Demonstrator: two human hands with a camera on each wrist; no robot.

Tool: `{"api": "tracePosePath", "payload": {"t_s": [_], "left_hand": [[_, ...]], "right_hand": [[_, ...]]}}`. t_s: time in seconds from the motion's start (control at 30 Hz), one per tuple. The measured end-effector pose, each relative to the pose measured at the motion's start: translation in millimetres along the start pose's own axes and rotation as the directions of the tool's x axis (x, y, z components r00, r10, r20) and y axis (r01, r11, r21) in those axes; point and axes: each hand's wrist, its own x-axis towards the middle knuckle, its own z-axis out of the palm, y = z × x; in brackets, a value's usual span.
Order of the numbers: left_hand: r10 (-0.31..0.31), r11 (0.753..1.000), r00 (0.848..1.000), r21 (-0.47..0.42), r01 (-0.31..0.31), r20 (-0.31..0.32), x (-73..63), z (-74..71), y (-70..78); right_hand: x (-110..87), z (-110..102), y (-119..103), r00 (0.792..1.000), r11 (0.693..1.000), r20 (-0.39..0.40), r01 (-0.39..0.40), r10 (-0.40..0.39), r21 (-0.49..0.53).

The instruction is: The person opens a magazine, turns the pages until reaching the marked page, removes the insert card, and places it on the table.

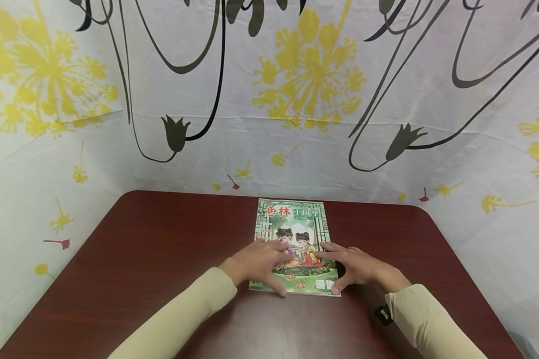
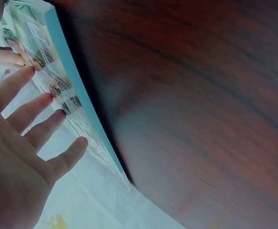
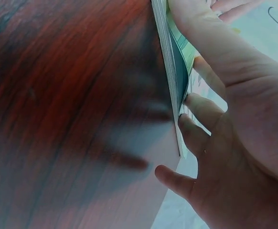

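A magazine [image 1: 307, 227] with a green illustrated cover of two cartoon children lies face up on the table. Across its left side reaches my left hand [image 1: 258, 262], fingers spread, with the thumb low over the cover. In the left wrist view its fingertips touch or hover over the cover, beside the pale blue spine [image 2: 77, 76]. My right hand [image 1: 364, 267] is at the right edge, its thumb by the lower right corner. The right wrist view shows the fingertips [image 3: 189, 121] against the page edges, where the cover bows up slightly from the pages.
The dark red wooden table [image 1: 161, 244] has rounded far corners. White cloth [image 1: 233, 94] with yellow and grey flower prints hangs behind it and at both sides. A small black device [image 1: 384, 315] sits at my right wrist.
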Motion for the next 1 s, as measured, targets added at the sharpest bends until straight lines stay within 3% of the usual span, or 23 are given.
{"api": "tracePosePath", "payload": {"t_s": [0.33, 0.67, 0.83, 1.0], "left_hand": [[-0.015, 1.0, 1.0, -0.011, 0.016, 0.025, -0.3, -2.3, 0.8], [0.042, 0.998, 0.999, -0.041, -0.043, -0.016, -1.8, -6.0, 1.0], [0.052, 0.998, 0.997, -0.042, -0.054, -0.051, -2.2, -7.0, 1.8], [0.062, 0.997, 0.995, -0.031, -0.065, -0.075, -5.6, -7.8, 2.6]], "right_hand": [[0.5, -2.1, -1.3, 1.0, 1.0, 0.001, -0.021, 0.021, 0.008], [0.8, -5.1, -3.9, 0.999, 0.999, 0.019, -0.034, 0.034, -0.003], [-0.3, -4.1, -3.0, 0.999, 0.998, -0.016, -0.048, 0.047, -0.028], [-3.7, -4.8, -1.4, 0.991, 0.993, -0.077, -0.109, 0.106, -0.036]]}}
